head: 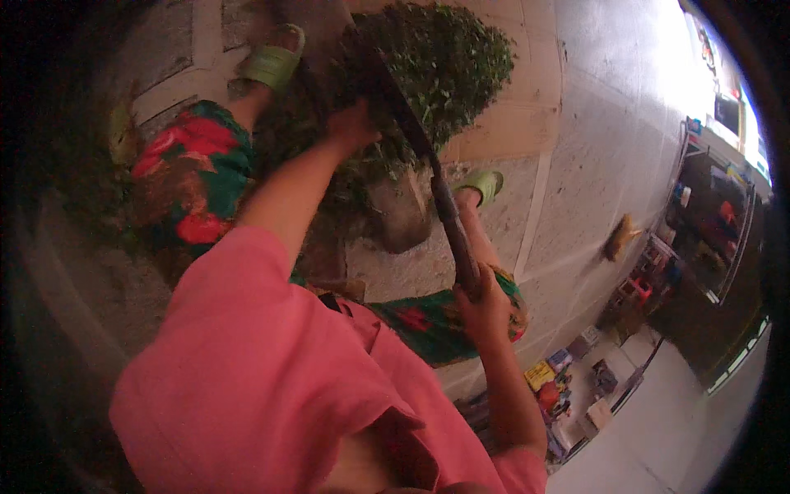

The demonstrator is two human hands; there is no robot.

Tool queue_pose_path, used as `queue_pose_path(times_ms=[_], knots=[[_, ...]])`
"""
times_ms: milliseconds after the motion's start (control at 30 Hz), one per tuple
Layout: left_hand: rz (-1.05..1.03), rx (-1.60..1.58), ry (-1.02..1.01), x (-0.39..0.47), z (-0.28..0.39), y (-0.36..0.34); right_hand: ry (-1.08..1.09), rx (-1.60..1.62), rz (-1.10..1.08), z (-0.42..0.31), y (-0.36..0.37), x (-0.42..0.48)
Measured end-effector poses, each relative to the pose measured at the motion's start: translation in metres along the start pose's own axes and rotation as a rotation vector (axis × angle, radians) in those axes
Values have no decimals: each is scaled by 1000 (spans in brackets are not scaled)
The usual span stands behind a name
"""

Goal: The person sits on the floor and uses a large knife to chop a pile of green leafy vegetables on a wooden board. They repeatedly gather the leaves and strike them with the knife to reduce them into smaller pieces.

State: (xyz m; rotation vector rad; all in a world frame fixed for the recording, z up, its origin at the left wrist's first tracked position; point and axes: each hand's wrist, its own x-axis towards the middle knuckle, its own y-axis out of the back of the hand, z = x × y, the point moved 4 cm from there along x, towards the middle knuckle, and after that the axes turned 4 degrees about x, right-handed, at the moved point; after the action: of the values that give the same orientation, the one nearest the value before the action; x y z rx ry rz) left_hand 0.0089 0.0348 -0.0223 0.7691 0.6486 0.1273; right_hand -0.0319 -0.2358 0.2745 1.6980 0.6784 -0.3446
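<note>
My right hand (484, 305) is closed around the wooden handle (457, 241) of a large, long-bladed knife. Its dark blade (398, 99) runs up and left across a heap of chopped green leaves and stems (444, 68). My left hand (352, 126) is low at the greens, left of the blade; it is blurred and partly dark, so its grip cannot be told. Below it stands a rounded block, apparently wood (401, 216), between my legs. More leafy stems (278, 136) lie around my left hand. The far end of the blade is blurred.
Flattened cardboard (506, 133) lies under the heap on the concrete floor (592, 160). My feet wear green sandals (271, 65), either side of the greens. At the right are a small tan animal or object (619, 238), a shelf of mixed goods (546, 386) and a glass-fronted case (710, 228).
</note>
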Motion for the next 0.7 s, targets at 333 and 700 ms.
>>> queue_pose_path(times_ms=[333, 700], knots=[[-20, -3, 81, 5, 2, 6, -180, 110, -129, 53, -49, 34], [-209, 5, 1, 2, 25, 6, 280, 2, 286, -158, 117, -5]])
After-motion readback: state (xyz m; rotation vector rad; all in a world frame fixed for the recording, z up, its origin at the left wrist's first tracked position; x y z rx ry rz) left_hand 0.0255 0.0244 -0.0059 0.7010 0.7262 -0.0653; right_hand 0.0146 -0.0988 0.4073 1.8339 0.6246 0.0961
